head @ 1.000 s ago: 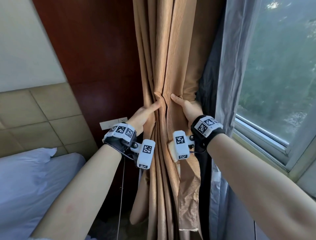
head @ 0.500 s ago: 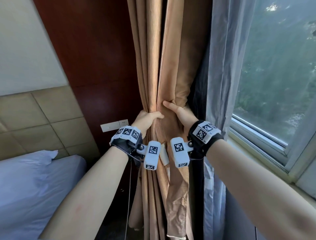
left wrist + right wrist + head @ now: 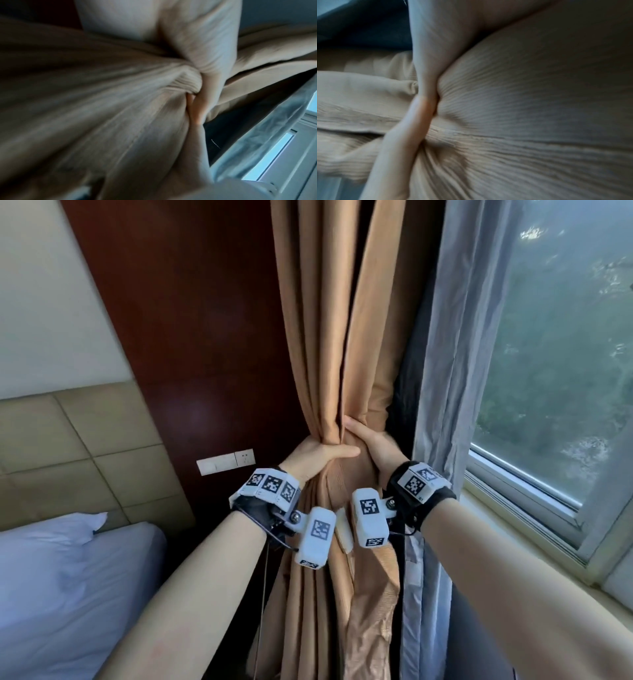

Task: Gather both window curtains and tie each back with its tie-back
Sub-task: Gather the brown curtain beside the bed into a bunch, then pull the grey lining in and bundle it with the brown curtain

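Note:
A tan curtain [image 3: 329,320] hangs bunched at the window's left side, beside a pale sheer curtain [image 3: 455,344]. My left hand [image 3: 318,453] wraps the tan bundle from the left, thumb across its front. My right hand [image 3: 371,440] grips the same bundle from the right, its fingers hidden behind the folds. The left wrist view shows pinched tan curtain folds [image 3: 180,82] and a fingertip; the right wrist view shows ribbed tan curtain cloth [image 3: 522,108] against a finger. I see no tie-back.
A dark wood wall panel [image 3: 191,320] stands behind the curtain, with a white socket plate [image 3: 226,462]. A bed with a white pillow [image 3: 58,559] lies at lower left. The window sill [image 3: 534,525] runs along the right.
Both hands have closed tighter round the tan curtain, squeezing it into a narrower bundle. The left thumb now lies across the front of the folds.

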